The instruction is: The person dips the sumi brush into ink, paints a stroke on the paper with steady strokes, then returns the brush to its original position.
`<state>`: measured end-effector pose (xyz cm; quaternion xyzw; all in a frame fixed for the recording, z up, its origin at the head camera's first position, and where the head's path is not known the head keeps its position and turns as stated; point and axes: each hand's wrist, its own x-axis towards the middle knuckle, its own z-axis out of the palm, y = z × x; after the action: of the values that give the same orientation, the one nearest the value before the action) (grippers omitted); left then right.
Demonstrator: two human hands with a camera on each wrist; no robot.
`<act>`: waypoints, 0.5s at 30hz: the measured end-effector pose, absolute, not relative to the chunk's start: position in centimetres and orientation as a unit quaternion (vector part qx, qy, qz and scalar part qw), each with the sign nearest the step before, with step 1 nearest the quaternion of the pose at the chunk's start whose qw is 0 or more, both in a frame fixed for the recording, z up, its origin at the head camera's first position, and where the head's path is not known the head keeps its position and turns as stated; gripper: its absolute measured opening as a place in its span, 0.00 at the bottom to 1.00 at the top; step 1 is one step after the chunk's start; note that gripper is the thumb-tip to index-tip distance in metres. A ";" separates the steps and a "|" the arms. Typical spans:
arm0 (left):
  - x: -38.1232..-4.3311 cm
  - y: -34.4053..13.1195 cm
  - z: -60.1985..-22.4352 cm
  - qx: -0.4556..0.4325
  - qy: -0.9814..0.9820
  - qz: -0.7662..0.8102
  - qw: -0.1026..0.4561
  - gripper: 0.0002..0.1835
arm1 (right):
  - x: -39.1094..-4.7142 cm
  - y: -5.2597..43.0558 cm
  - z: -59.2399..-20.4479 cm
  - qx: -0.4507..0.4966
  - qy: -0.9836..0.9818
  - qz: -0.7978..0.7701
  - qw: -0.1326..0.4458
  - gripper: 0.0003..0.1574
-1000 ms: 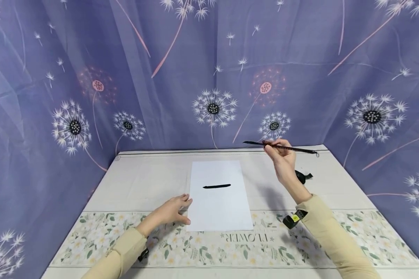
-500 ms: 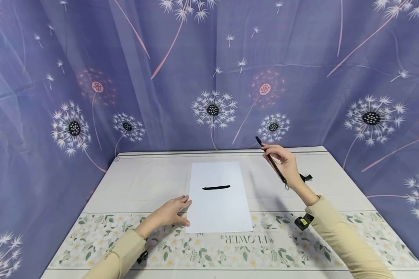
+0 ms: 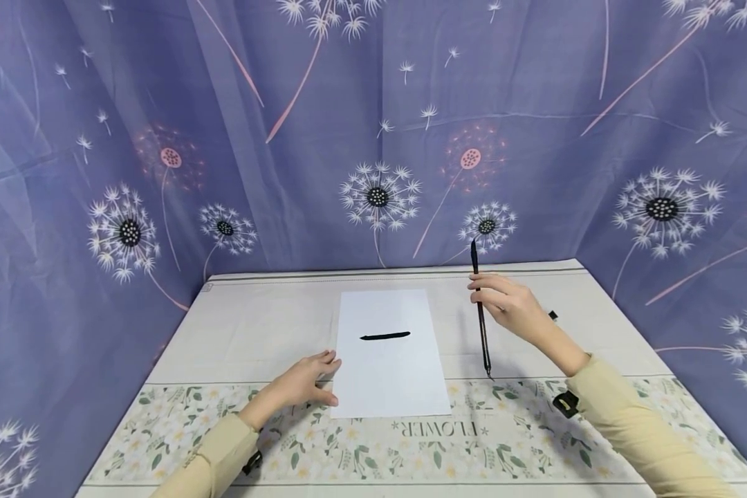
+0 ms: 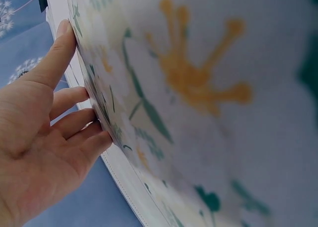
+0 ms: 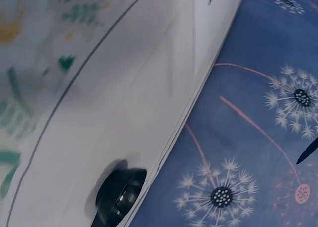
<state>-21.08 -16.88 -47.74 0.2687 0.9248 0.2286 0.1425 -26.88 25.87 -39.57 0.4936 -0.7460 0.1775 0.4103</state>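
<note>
A white sheet of paper (image 3: 389,380) lies on the table with one black ink stroke (image 3: 384,336) across it. At its left edge my left hand (image 3: 301,382) rests with fingers spread; in the left wrist view the left hand (image 4: 54,137) touches the tabletop. To the right of the paper, my right hand (image 3: 513,304) pinches a dark calligraphy brush (image 3: 481,325) in the air. The brush stands nearly upright, its black bristle end up and its hanging loop down. Only the bristle tip (image 5: 308,151) enters the right wrist view.
A rounded black object with a handle, like an ink dish (image 5: 119,197), sits on the table near the back edge; the right hand mostly hides it in the head view. A floral printed band (image 3: 361,449) crosses the tablecloth. Blue dandelion curtains (image 3: 324,207) enclose the table.
The brush has swung from nearly level, bristles pointing left, to nearly upright with bristles up. My right hand has shifted slightly right and towards me. The left hand keeps its place.
</note>
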 end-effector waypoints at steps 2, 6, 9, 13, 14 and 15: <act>-21.1 -16.9 -47.8 0.270 0.925 0.227 0.143 0.47 | -26.8 26.3 -39.8 0.500 -0.747 0.142 0.415 0.20; -21.0 -16.9 -47.9 0.271 0.924 0.227 0.145 0.47 | -26.7 27.4 -40.3 0.510 -0.757 0.077 0.402 0.22; -20.9 -17.0 -47.9 0.268 0.924 0.231 0.145 0.47 | -26.6 28.5 -41.0 0.517 -0.765 0.033 0.383 0.24; -21.0 -17.0 -47.9 0.267 0.923 0.238 0.144 0.46 | -26.4 30.0 -41.9 0.526 -0.769 0.004 0.363 0.30; -21.0 -17.0 -47.9 0.267 0.923 0.239 0.143 0.46 | -26.3 30.4 -42.1 0.527 -0.771 0.000 0.357 0.31; -21.0 -17.0 -47.9 0.268 0.923 0.238 0.142 0.46 | -26.2 30.8 -42.3 0.526 -0.774 -0.002 0.352 0.33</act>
<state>-21.04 -17.01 -47.91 0.2684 0.9225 0.2383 0.1418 -26.21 30.78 -42.34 0.5263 -0.7742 -0.0024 0.3516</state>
